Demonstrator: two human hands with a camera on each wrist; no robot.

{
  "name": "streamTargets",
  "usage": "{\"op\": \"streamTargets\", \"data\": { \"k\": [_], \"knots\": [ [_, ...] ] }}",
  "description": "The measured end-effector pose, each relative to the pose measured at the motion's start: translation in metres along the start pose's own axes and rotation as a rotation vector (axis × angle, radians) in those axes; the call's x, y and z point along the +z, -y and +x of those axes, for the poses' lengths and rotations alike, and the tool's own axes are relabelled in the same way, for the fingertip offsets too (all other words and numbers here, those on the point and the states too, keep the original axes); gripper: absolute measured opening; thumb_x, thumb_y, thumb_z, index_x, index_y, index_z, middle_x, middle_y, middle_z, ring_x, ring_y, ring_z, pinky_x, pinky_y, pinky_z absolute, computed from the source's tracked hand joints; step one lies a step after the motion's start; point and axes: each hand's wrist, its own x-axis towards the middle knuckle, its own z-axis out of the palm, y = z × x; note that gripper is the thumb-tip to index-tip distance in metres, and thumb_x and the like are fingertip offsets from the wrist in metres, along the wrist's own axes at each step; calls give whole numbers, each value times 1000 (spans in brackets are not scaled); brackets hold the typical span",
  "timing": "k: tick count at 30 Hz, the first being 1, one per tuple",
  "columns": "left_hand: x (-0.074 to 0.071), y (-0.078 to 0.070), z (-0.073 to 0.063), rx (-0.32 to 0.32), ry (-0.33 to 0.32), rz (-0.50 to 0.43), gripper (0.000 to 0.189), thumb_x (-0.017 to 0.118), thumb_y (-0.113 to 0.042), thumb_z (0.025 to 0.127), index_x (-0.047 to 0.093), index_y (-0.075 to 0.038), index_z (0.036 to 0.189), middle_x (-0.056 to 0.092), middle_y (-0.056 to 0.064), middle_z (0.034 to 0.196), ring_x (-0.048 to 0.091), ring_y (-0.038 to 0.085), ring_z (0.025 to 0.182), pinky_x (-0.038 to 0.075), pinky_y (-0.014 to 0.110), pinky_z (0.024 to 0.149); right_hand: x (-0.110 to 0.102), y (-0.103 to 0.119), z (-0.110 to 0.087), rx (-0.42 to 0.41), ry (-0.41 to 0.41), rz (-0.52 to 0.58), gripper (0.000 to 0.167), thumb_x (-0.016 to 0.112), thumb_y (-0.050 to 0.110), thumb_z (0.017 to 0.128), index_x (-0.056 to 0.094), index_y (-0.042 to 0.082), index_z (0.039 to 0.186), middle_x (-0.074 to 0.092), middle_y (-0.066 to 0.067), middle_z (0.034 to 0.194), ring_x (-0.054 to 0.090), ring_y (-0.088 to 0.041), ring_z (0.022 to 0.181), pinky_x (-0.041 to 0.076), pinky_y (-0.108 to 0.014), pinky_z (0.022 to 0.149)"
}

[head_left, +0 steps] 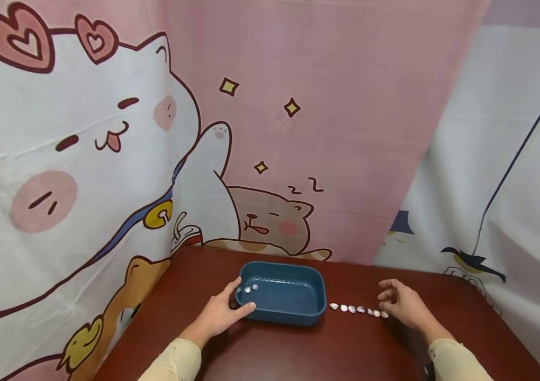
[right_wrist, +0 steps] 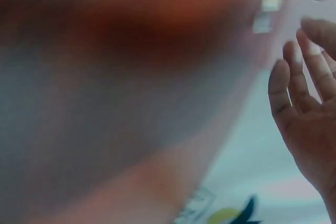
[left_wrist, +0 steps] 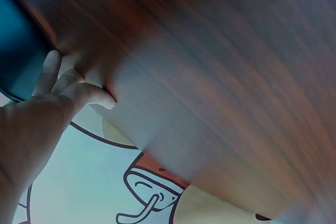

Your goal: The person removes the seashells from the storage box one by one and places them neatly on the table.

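Observation:
A dark blue rectangular tray (head_left: pixel 308 315) sits on the brown table, with two small pale shells (head_left: pixel 251 288) lying in its near-left corner. My left hand (head_left: pixel 219 313) grips the tray's left end, thumb over the rim and fingers along the outer wall; the left wrist view shows those fingers (left_wrist: pixel 63 80) against the blue tray (left_wrist: pixel 18 56). A row of several small shells (head_left: pixel 358 309) runs right of the tray. My right hand (head_left: pixel 401 304) hovers at the row's right end, fingers loosely curled and holding nothing. The right wrist view shows relaxed fingers (right_wrist: pixel 296 95) over a blurred table.
The brown wooden table (head_left: pixel 298 354) stands in a corner. A pink cartoon-cat curtain (head_left: pixel 108 159) hangs behind and to the left, and a white curtain (head_left: pixel 503 169) hangs on the right. Both sleeves are beige.

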Motion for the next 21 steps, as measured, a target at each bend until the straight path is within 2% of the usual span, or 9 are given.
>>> {"op": "streamTargets", "data": {
  "k": [3, 5, 7, 9, 11, 14, 16, 21],
  "knots": [
    [0, 0, 0, 20, 2, -3, 96, 76, -64, 91, 36, -21, 168, 59, 19, 156, 67, 40, 132, 53, 67, 105, 3, 42, 15, -96, -66, 22, 41, 78, 7, 95, 62, 1, 133, 79, -5, 104, 72, -14, 92, 57, -27, 76],
    [0, 1, 0, 28, 2, -8, 96, 76, -63, 92, 36, -20, 168, 60, 19, 155, 68, 38, 130, 53, 66, 105, 18, 83, 28, -193, -67, 50, 33, 78, 8, 96, 66, 4, 127, 80, -6, 104, 74, -16, 94, 58, -29, 80],
    [0, 0, -1, 28, 1, -11, 96, 76, -62, 92, 36, -20, 168, 61, 19, 154, 68, 38, 130, 53, 65, 106, 45, 126, 42, -299, -9, 70, 27, 77, 8, 97, 69, 7, 123, 81, -7, 106, 76, -18, 97, 60, -33, 84],
    [-2, -1, -2, 21, 3, -15, 96, 76, -63, 92, 36, -20, 168, 60, 19, 155, 66, 40, 132, 52, 66, 107, 78, 164, 55, -369, 98, 51, 25, 77, 10, 98, 71, 8, 122, 80, -9, 111, 77, -22, 102, 62, -39, 88],
    [-2, -2, -1, 14, 8, -15, 96, 74, -65, 92, 36, -21, 168, 58, 19, 157, 63, 43, 135, 51, 68, 108, 113, 193, 67, -372, 194, 8, 26, 77, 10, 98, 72, 7, 124, 79, -10, 117, 76, -26, 108, 62, -45, 94],
    [-2, -2, 0, 13, 19, -18, 96, 72, -68, 92, 35, -22, 168, 55, 18, 160, 60, 45, 139, 49, 69, 109, 157, 220, 84, -330, 250, -66, 33, 79, 10, 97, 72, 4, 128, 77, -13, 124, 74, -31, 115, 60, -53, 99],
    [-1, -1, 1, 20, 25, -24, 96, 72, -69, 92, 35, -22, 168, 54, 19, 161, 59, 45, 141, 49, 68, 109, 177, 230, 92, -273, 241, -77, 37, 80, 9, 96, 71, 3, 132, 76, -15, 127, 73, -33, 118, 58, -55, 101],
    [-3, 3, -1, 29, 25, -42, 95, 72, -66, 93, 35, -21, 169, 55, 19, 160, 60, 42, 141, 50, 65, 110, 207, 243, 102, -201, 182, -99, 42, 81, 9, 95, 70, 5, 135, 77, -14, 123, 73, -33, 116, 57, -55, 102]
  ]
}}
